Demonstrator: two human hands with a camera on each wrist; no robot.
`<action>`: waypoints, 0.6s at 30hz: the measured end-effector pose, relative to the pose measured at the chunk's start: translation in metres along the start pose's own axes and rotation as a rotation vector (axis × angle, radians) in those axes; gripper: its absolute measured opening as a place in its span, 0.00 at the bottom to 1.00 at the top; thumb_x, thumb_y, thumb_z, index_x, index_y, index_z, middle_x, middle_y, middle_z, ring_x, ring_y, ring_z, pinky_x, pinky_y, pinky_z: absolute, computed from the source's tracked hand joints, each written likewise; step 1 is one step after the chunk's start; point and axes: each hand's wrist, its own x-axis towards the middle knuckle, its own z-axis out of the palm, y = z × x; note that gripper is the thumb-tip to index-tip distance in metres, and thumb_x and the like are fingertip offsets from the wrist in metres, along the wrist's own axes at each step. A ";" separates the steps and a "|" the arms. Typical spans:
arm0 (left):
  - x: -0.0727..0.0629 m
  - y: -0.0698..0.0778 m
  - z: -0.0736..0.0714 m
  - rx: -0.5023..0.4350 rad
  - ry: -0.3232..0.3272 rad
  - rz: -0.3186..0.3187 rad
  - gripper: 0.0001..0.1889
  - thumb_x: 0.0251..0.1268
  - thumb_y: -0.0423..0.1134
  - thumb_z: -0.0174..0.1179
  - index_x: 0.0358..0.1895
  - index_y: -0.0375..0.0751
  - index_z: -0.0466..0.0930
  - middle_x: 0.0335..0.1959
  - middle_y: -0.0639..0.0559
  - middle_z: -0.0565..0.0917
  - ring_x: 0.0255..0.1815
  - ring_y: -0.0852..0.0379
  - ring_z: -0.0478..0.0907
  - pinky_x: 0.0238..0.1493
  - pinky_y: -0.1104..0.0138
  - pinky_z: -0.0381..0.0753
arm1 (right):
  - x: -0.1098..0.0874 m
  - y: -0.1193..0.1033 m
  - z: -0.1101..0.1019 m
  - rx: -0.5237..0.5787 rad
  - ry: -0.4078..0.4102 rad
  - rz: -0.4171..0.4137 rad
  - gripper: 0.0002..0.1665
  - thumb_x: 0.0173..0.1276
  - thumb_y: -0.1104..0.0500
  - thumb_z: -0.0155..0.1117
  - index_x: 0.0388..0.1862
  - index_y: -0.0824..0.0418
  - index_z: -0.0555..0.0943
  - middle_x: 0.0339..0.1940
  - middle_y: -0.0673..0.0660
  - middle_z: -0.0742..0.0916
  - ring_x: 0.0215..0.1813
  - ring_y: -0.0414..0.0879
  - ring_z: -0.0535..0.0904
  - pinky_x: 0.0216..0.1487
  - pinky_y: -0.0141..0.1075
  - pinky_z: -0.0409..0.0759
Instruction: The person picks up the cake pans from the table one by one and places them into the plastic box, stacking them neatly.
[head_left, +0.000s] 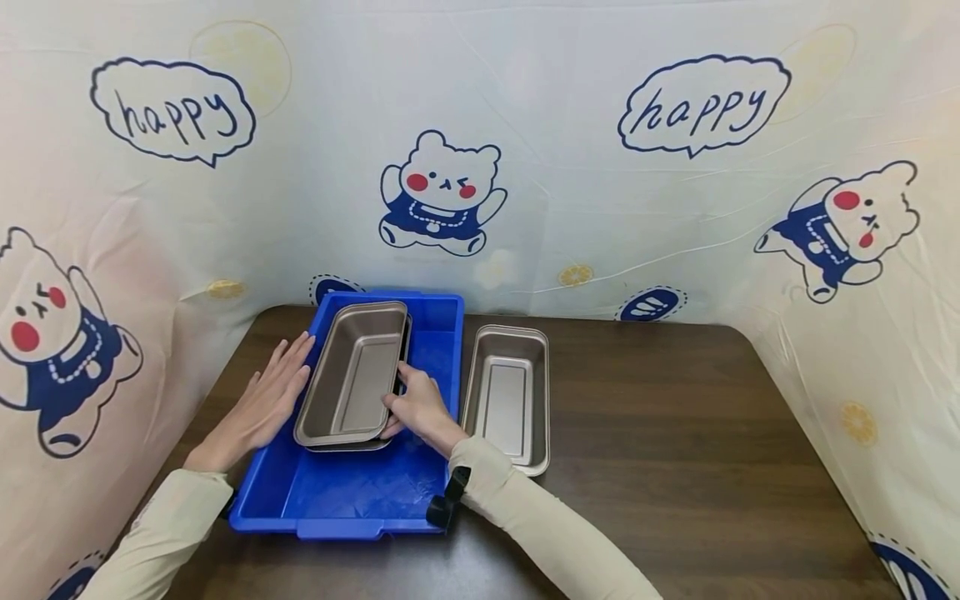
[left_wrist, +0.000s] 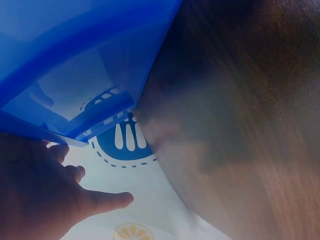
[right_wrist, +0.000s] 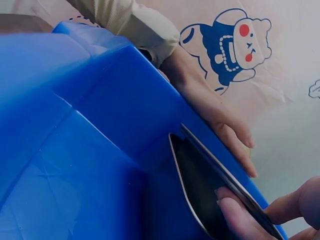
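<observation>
A champagne-coloured metal loaf pan (head_left: 367,379) lies over a second loaf pan (right_wrist: 196,175) in a blue plastic tray (head_left: 330,496). Most of the lower pan is hidden in the head view; its dark inside shows in the right wrist view. My right hand (head_left: 423,408) pinches the upper pan's right long rim, thumb on one side and fingers on the other. Along the tray's left rim lies my left hand (head_left: 268,400), its fingers extended and pointing away from me. In the left wrist view that hand is beside the tray's outer wall.
A third loaf pan (head_left: 510,400) stands on the dark wooden table (head_left: 675,450), just right of the tray and beside my right forearm. A printed cloth (head_left: 555,208) with cartoon bears hangs behind the table and along both sides.
</observation>
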 end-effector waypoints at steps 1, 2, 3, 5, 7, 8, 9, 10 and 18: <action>0.000 0.000 0.000 -0.001 0.000 -0.001 0.32 0.91 0.49 0.30 0.88 0.44 0.36 0.89 0.41 0.37 0.86 0.34 0.26 0.68 0.18 0.32 | -0.001 -0.001 0.000 -0.015 0.000 0.004 0.40 0.75 0.74 0.58 0.84 0.71 0.59 0.77 0.70 0.73 0.26 0.64 0.89 0.28 0.43 0.89; 0.000 0.000 0.000 -0.003 0.000 -0.002 0.32 0.91 0.49 0.30 0.88 0.44 0.36 0.89 0.41 0.37 0.86 0.34 0.26 0.68 0.18 0.32 | -0.001 -0.002 -0.001 -0.028 -0.002 0.010 0.40 0.76 0.73 0.59 0.84 0.70 0.59 0.73 0.71 0.77 0.26 0.63 0.89 0.29 0.43 0.89; 0.000 0.001 0.000 -0.002 -0.001 -0.003 0.32 0.91 0.49 0.30 0.88 0.44 0.36 0.89 0.41 0.37 0.86 0.34 0.26 0.68 0.18 0.32 | -0.002 -0.003 -0.001 -0.045 -0.003 0.016 0.40 0.76 0.72 0.59 0.84 0.70 0.59 0.68 0.72 0.81 0.25 0.62 0.89 0.30 0.43 0.89; 0.000 0.001 0.000 -0.004 -0.001 -0.001 0.32 0.91 0.49 0.30 0.88 0.44 0.36 0.89 0.41 0.37 0.86 0.34 0.26 0.68 0.18 0.32 | -0.004 -0.005 -0.003 -0.088 -0.008 0.021 0.39 0.77 0.70 0.59 0.84 0.71 0.59 0.55 0.74 0.88 0.25 0.60 0.90 0.31 0.44 0.89; 0.000 0.001 0.000 -0.004 -0.001 -0.001 0.32 0.91 0.49 0.30 0.88 0.45 0.36 0.89 0.42 0.37 0.87 0.34 0.26 0.68 0.18 0.32 | -0.005 -0.009 -0.005 -0.144 -0.009 0.022 0.38 0.77 0.68 0.60 0.83 0.72 0.60 0.45 0.73 0.90 0.24 0.57 0.89 0.34 0.45 0.90; 0.000 0.001 0.000 -0.003 0.000 -0.001 0.32 0.91 0.49 0.30 0.88 0.45 0.36 0.89 0.42 0.37 0.87 0.34 0.26 0.68 0.18 0.32 | -0.006 -0.011 -0.006 -0.179 -0.010 0.018 0.38 0.77 0.67 0.60 0.82 0.73 0.61 0.43 0.73 0.90 0.23 0.56 0.89 0.35 0.44 0.90; 0.000 0.001 0.000 0.000 0.002 -0.001 0.32 0.91 0.49 0.30 0.88 0.45 0.36 0.89 0.42 0.37 0.87 0.34 0.26 0.68 0.18 0.32 | -0.007 -0.013 -0.007 -0.213 -0.010 0.011 0.37 0.77 0.66 0.60 0.81 0.73 0.63 0.47 0.72 0.90 0.23 0.55 0.89 0.37 0.44 0.90; 0.000 0.001 0.000 0.002 0.004 -0.002 0.32 0.91 0.49 0.30 0.88 0.45 0.37 0.89 0.41 0.37 0.87 0.34 0.26 0.68 0.18 0.32 | -0.008 -0.015 -0.009 -0.247 -0.013 0.005 0.36 0.76 0.65 0.60 0.80 0.74 0.64 0.51 0.72 0.89 0.23 0.54 0.89 0.39 0.42 0.90; -0.002 0.001 -0.001 0.008 0.004 -0.009 0.33 0.91 0.51 0.31 0.88 0.45 0.36 0.89 0.41 0.37 0.87 0.34 0.27 0.69 0.19 0.32 | -0.017 -0.035 -0.021 -0.315 -0.049 0.002 0.30 0.77 0.63 0.61 0.73 0.75 0.73 0.70 0.71 0.81 0.26 0.50 0.90 0.34 0.37 0.89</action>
